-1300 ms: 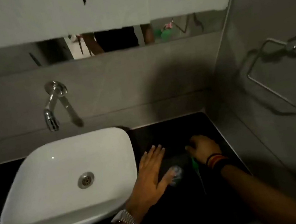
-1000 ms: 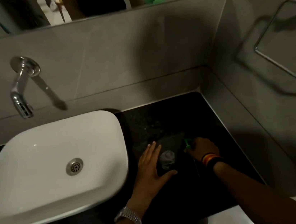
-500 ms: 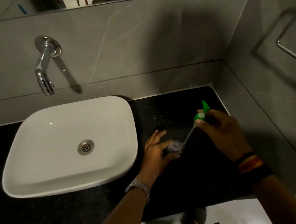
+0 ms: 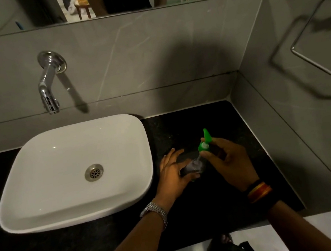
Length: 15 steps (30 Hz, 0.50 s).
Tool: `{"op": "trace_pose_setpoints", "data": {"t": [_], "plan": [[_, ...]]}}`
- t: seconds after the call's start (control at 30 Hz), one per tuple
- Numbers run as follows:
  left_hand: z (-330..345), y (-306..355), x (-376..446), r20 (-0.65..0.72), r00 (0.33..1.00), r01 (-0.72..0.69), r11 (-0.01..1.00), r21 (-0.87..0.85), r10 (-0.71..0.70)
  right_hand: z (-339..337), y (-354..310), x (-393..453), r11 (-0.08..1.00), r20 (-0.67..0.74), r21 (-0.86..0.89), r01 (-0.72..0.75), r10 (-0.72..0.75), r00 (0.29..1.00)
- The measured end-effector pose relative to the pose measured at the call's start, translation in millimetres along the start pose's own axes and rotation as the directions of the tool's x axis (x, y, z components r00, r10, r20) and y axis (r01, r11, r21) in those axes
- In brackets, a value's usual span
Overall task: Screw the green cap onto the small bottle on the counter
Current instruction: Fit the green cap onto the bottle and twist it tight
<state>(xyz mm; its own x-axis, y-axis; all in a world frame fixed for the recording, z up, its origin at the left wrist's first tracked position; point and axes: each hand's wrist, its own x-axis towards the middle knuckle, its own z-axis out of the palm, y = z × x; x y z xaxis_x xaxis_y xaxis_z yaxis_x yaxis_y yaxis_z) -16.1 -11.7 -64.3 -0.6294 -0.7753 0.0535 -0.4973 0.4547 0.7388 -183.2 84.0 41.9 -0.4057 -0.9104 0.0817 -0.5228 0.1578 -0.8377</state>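
A small clear bottle (image 4: 194, 166) stands on the black counter (image 4: 223, 202) right of the sink. My left hand (image 4: 174, 172) wraps around its left side, thumb against its front. My right hand (image 4: 225, 159) pinches the green cap (image 4: 204, 141), a pump top with a pointed nozzle, just above and right of the bottle. A thin pale tube runs from the cap down into the bottle's mouth. The cap is tilted and sits apart from the bottle's neck.
A white basin (image 4: 76, 170) fills the counter's left half, with a chrome tap (image 4: 49, 86) on the wall above it. Grey tiled walls close the back and right. A metal towel ring (image 4: 318, 46) hangs on the right wall. The counter's front edge is near my forearms.
Both hands rested flat on the counter by the bottle and cap. My right hand lifted the green cap, and my left hand closed around the bottle. The tube's tip has reached the bottle's mouth.
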Motion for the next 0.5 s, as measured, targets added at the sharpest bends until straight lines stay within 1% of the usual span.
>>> {"op": "trace_pose_setpoints", "data": {"t": [0.07,0.1,0.13,0.2,0.3,0.37,0.43,0.5], "plan": [[0,1,0,-0.005,1.0,0.005,1.0,-0.005,-0.006,8,7,4,0.994,0.064,-0.097,-0.041,0.048,0.997],[0,1,-1,-0.005,1.0,0.007,1.0,-0.013,-0.007,12,11,5,0.987,0.093,-0.154,-0.038,0.053,0.994],[-1,0,-1,-0.003,1.0,0.006,1.0,-0.018,-0.006,16,13,6,0.98,0.108,-0.197,-0.023,0.045,0.993],[1,-1,-3,-0.014,1.0,-0.005,1.0,-0.024,0.005,21,13,7,0.969,0.094,-0.247,0.006,0.018,0.995],[3,-1,-2,-0.058,0.998,-0.004,0.999,-0.041,0.002,26,11,11,0.958,0.074,-0.283,0.051,-0.032,0.997],[2,0,-2,-0.08,0.997,0.0,0.999,-0.047,-0.004,27,16,12,0.951,0.12,-0.299,0.082,-0.047,0.992],[2,0,-2,-0.074,0.997,-0.001,0.999,-0.04,-0.002,27,26,10,0.951,0.179,-0.301,0.065,-0.011,0.984],[3,-1,-2,-0.064,0.998,-0.006,1.0,-0.018,0.005,28,31,8,0.96,0.174,-0.28,0.005,0.045,0.984]]}}
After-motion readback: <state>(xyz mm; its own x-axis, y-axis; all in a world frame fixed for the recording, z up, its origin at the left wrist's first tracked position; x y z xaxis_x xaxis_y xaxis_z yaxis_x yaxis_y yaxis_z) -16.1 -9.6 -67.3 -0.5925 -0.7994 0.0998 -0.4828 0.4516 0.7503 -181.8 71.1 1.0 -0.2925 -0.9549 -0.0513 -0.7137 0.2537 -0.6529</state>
